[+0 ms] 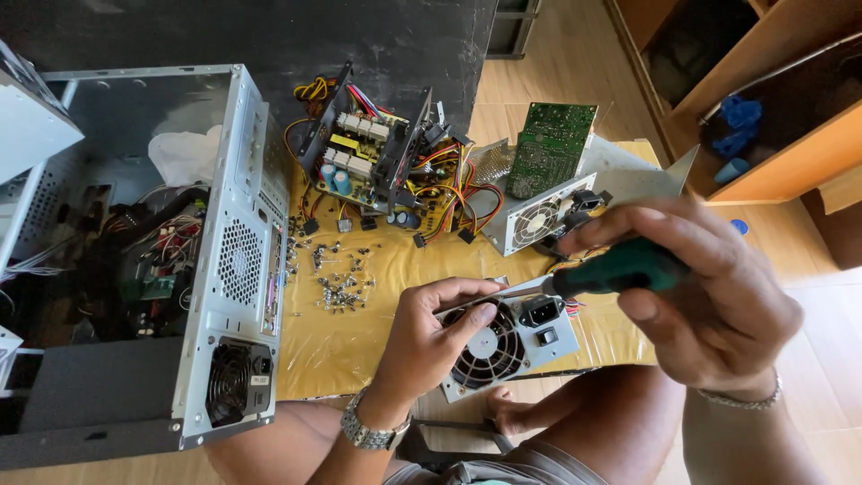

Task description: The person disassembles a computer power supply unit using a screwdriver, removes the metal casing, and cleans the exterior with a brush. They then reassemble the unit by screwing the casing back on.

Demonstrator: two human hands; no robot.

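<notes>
Fingers of your right hand (709, 287) are closed around the green handle of a screwdriver (620, 269), gripped high so the thin shaft angles down and left toward the top edge of the grey power supply unit (512, 341) in front of you. Your left hand (431, 337) lies curled over that unit's fan grille, thumb along the rim, pressing the box steady on your lap's edge so the tip does not skate off.

Just beyond, on the yellow plastic sheet (341, 350), a scatter of loose screws (346, 287) sits within easy reach, kept together rather than rolling onto the floor. Further back, an opened power supply (373, 153) stands tilted with its coloured wires spilling out, beside a second fan-faced unit (539, 220) and a green circuit board (549, 148) propped against it. To your left the open computer case (180, 260) lies on its side, interior exposed.
</notes>
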